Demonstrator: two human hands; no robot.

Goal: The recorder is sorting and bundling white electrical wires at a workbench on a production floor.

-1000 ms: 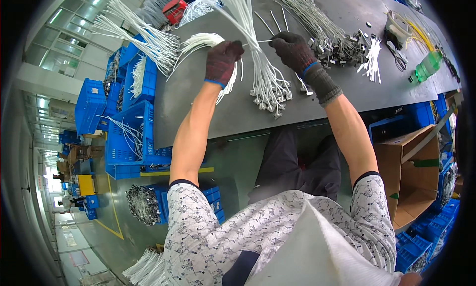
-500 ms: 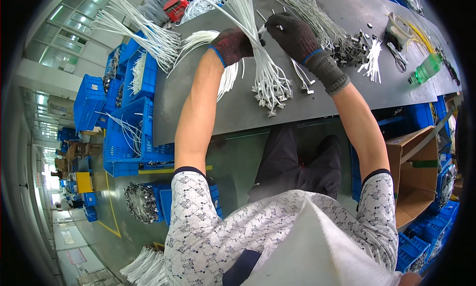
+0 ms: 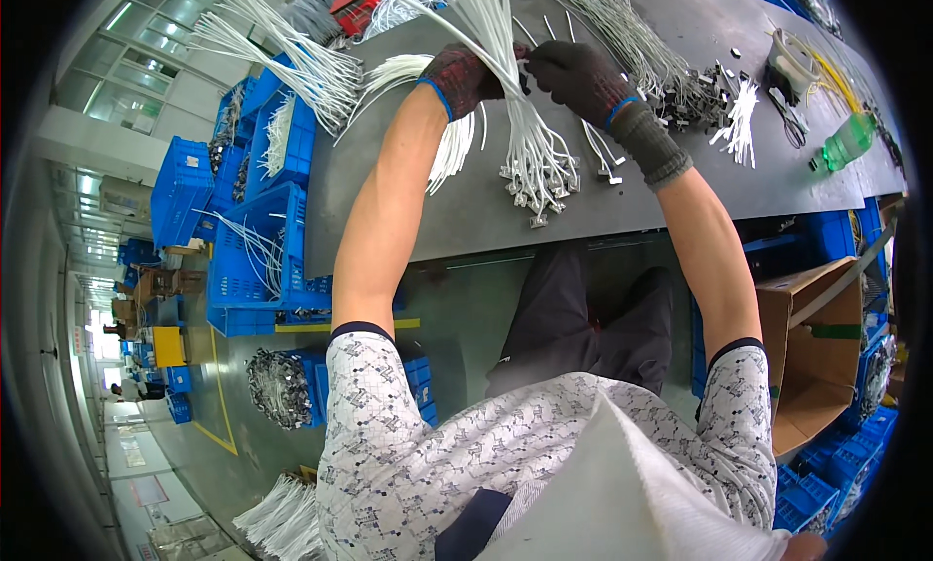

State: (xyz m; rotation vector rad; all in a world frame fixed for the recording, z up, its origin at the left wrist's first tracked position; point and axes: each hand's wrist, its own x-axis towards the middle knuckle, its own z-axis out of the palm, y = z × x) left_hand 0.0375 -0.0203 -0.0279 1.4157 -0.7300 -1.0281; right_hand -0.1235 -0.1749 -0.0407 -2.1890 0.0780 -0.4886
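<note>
A bundle of white cables [image 3: 528, 138] stands across the grip of my left hand [image 3: 465, 81], which wears a dark glove and is closed around it. Metal-coloured connectors fan out at the bundle's lower end, over the table. My right hand [image 3: 575, 79], gloved in black and grey, is closed at the bundle's right side, its fingertips close to the left ones. Whatever its fingers pinch is too small to make out. A few loose white cables [image 3: 600, 145] lie just below my right hand. More white cables [image 3: 453, 155] lie under my left wrist.
The grey table [image 3: 389, 211] also carries grey cables [image 3: 632, 36] with black connectors, short white strips [image 3: 742, 119], a green bottle [image 3: 846, 141] and a tape roll [image 3: 789, 60]. Blue crates [image 3: 248, 269] stand left of it. An open cardboard box [image 3: 816, 357] is at the right.
My right hand has come down and in against the bundle, its fingers drawing nearer to my left hand. My left hand keeps its hold. The whole view has shifted slightly.
</note>
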